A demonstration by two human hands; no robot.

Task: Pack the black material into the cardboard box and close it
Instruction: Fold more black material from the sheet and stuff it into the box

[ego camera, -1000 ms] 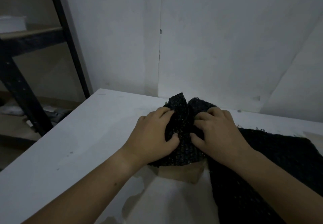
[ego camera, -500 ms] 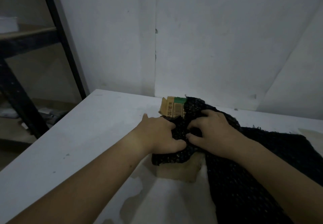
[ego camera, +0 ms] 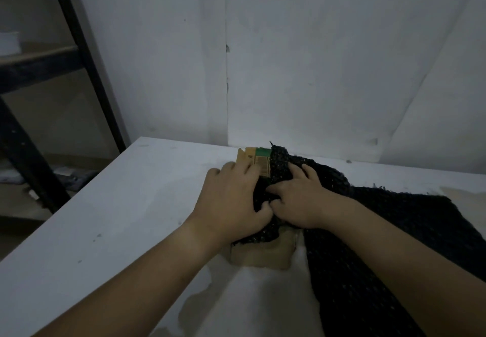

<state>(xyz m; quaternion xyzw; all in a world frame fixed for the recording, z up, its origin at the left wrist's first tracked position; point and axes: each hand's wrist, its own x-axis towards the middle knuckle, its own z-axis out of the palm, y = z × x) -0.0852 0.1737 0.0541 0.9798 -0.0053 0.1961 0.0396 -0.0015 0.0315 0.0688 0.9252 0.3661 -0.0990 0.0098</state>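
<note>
Clock is from the person's position, 12 = straight ahead. Cardboard box (ego camera: 263,259) sits on the white table (ego camera: 118,218) at 12, near the far edge and the white wall (ego camera: 315,60). Only its tan near wall and a printed flap (ego camera: 259,159) with a green band show; the flap stands up at the far side. Black material (ego camera: 381,231) is heaped over the box top, with part of it bunched under the hands. The rest spills off the box's right side and runs along the table toward 4, out past the bottom edge of the view. Left hand (ego camera: 231,200) is palm down on the left half of the box top. Its fingers are roughly straight, tips at the flap's base, thumb pushed into the material: pressing, not gripping. Right hand (ego camera: 302,202) is just beside it, thumbs touching, fingers curled into the bunched material and clutching a fold. Near-side flaps are hidden by fabric, can't tell how they lie. Discoloured patch (ego camera: 200,305) on the table at 6–7. Dark metal shelf rack (ego camera: 79,60) stands off the table at 10. Low light, fabric detail poor.
</note>
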